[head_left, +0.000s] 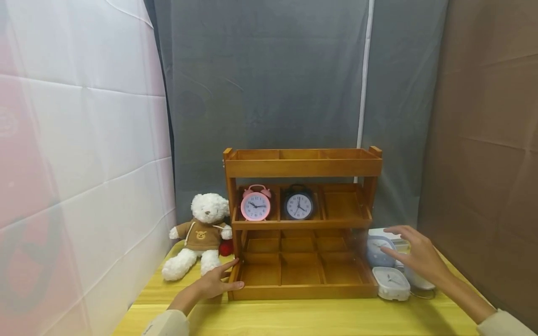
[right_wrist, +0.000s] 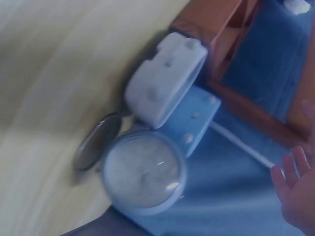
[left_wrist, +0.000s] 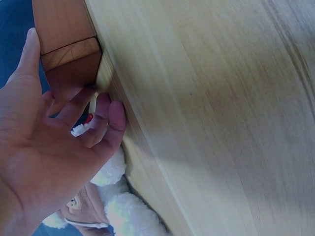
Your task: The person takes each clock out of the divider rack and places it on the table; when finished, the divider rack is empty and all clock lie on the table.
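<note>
A brown wooden three-tier shelf (head_left: 302, 293) stands on the table. My left hand (head_left: 213, 283) grips its lower left front corner, thumb over the front board and fingers along the side; the left wrist view shows the hand (left_wrist: 64, 142) around that wooden corner. My right hand (head_left: 420, 256) is raised with spread fingers, holding nothing, beside a blue clock (head_left: 377, 255) and a white clock (head_left: 392, 283). In the right wrist view, a round clock (right_wrist: 142, 172) stands near the white one (right_wrist: 160, 83). On the middle tier are a pink alarm clock (head_left: 255, 206) and a black clock (head_left: 298, 206).
A white teddy bear (head_left: 201, 238) in a brown sweater sits left of the shelf, with a red object (head_left: 226, 248) beside it. Fabric walls enclose the yellow wood-grain table (head_left: 294, 317) on the left, back and right.
</note>
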`<state>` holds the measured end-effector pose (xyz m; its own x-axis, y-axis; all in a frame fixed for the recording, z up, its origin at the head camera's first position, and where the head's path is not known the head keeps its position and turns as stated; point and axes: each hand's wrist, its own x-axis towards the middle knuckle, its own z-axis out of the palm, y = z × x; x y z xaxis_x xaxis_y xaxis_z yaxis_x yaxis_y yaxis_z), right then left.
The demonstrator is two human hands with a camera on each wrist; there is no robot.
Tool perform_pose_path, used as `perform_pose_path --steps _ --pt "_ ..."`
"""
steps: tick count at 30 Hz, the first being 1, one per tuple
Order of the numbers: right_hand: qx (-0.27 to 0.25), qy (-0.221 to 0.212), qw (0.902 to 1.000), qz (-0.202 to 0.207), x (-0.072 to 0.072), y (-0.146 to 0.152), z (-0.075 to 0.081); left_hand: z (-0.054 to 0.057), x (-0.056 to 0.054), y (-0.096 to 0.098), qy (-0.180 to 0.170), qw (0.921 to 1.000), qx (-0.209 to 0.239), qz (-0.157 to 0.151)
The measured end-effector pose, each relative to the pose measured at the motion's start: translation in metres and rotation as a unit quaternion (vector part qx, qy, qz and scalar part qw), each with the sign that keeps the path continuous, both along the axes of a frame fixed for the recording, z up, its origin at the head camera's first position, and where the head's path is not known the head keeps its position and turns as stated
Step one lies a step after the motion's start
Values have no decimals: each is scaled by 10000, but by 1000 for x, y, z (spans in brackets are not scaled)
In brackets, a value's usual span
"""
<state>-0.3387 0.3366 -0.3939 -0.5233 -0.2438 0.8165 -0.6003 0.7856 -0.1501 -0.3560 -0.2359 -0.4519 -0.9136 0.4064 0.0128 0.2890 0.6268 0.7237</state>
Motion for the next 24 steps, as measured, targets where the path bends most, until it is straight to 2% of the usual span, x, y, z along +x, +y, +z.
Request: perform_pose_path --steps 9,17,20,24 --pt "33 -62 9992 392 -12 -28 17 -4 0 -2 -14 10000 -15 52" --pt "-122 -231 9995 184 -20 -49 34 -4 -2 -2 9 9999 26 121" --pt "-140 -348 9989 281 -24 -57 41 -3 -2 -2 19 9999 31 127" --pt "-88 -258 9985 467 -33 -71 48 -4 -2 -1 -18 9999 52 119"
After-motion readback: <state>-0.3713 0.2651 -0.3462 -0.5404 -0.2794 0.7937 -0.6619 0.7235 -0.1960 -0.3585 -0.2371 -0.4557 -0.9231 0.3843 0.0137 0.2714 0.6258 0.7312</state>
